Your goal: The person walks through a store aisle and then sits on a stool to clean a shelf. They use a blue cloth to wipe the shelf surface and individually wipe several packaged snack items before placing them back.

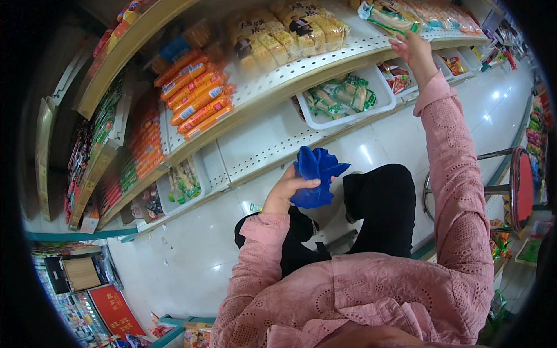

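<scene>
My left hand [296,187] grips a crumpled blue cloth [317,174] in front of the lower shelf, above my knees. My right hand [415,50] is stretched far out to the upper shelf. Its fingertips are at the near end of a clear packet with green edges [387,21], which sits tilted over other packaged food. The fingers seem to pinch that end, though the contact is partly hidden. Below, a white plastic tray [348,119] holds several similar green-edged packets [348,93]. Left of it, a bare stretch of perforated white lower shelf [265,139] shows.
Orange-wrapped sausages [198,93] and bagged bread slices [300,30] fill the upper shelf [278,80]. Another white tray [185,187] stands at the lower left. A round red stool [520,189] with metal legs is at my right. Small scraps lie on the tiled floor [174,278].
</scene>
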Demonstrator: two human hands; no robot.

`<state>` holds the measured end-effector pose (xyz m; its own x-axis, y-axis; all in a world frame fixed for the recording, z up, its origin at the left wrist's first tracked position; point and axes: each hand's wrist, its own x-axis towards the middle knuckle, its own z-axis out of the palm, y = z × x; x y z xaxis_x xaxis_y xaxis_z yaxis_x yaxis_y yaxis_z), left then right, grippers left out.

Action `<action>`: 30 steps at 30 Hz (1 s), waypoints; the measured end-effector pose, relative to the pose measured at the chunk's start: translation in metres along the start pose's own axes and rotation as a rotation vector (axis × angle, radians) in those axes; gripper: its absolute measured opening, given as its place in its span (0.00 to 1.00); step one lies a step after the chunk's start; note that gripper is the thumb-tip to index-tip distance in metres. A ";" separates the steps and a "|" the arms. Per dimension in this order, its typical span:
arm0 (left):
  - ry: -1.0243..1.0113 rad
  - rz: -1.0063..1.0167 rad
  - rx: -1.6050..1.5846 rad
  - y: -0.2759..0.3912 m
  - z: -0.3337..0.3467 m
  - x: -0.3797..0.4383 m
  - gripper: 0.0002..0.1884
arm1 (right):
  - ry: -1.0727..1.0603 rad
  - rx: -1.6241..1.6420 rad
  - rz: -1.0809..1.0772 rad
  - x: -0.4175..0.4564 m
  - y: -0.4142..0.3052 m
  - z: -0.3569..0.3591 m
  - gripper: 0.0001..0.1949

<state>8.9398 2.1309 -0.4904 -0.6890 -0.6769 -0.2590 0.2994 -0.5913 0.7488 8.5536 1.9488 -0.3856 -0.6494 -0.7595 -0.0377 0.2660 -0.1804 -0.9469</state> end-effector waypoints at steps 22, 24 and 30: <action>0.123 0.090 -0.057 0.000 -0.016 0.027 0.30 | -0.423 -1.791 -0.206 0.075 0.288 -0.064 0.19; 0.209 0.089 -0.103 -0.001 -0.024 0.012 0.28 | -0.425 -1.612 -0.113 0.027 0.269 -0.021 0.18; 0.319 0.129 -0.127 0.002 -0.018 0.020 0.26 | -0.460 -1.590 -0.186 -0.019 0.163 0.002 0.17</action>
<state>8.9385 2.1084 -0.5044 -0.4054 -0.8404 -0.3597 0.4642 -0.5282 0.7110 8.6107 1.9326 -0.5383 -0.2603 -0.9624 -0.0770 -0.9156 0.2714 -0.2967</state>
